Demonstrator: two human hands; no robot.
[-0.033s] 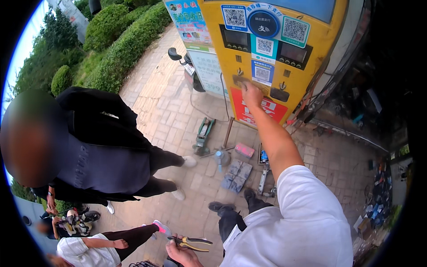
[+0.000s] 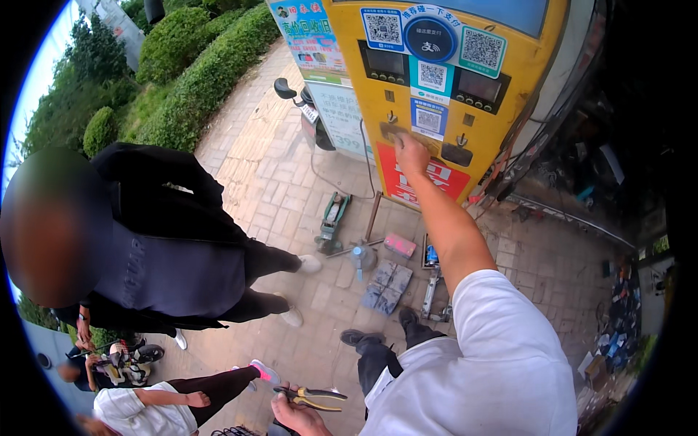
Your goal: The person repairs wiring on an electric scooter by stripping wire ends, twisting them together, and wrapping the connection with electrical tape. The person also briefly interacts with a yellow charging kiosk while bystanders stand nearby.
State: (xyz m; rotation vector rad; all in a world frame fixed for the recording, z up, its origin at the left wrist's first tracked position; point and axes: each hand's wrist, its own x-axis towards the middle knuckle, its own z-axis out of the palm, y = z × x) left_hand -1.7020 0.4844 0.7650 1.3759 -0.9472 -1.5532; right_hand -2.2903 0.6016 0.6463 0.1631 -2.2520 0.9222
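Observation:
My right arm reaches forward to a yellow coin-operated machine (image 2: 454, 163). My right hand (image 2: 412, 154) is closed at the left one of two dark recessed trays on its front, fingertips at the tray's edge; what they grip, if anything, is hidden. Low in the picture, my left hand (image 2: 294, 414) is closed around the head of a pair of pliers (image 2: 327, 393). The yellow and black handles stick out to the right, spread apart. Above the trays, the machine carries small screens, metal knobs and square-code stickers.
On the paving lie a green floor jack (image 2: 332, 221), a pink box (image 2: 400, 245), grey-blue blocks (image 2: 387, 285) and a metal tool (image 2: 432, 291). A person in dark clothes (image 2: 174, 254) stands at left; another in a white top (image 2: 145, 410) is lower left. Cluttered shelves (image 2: 618, 327) stand right.

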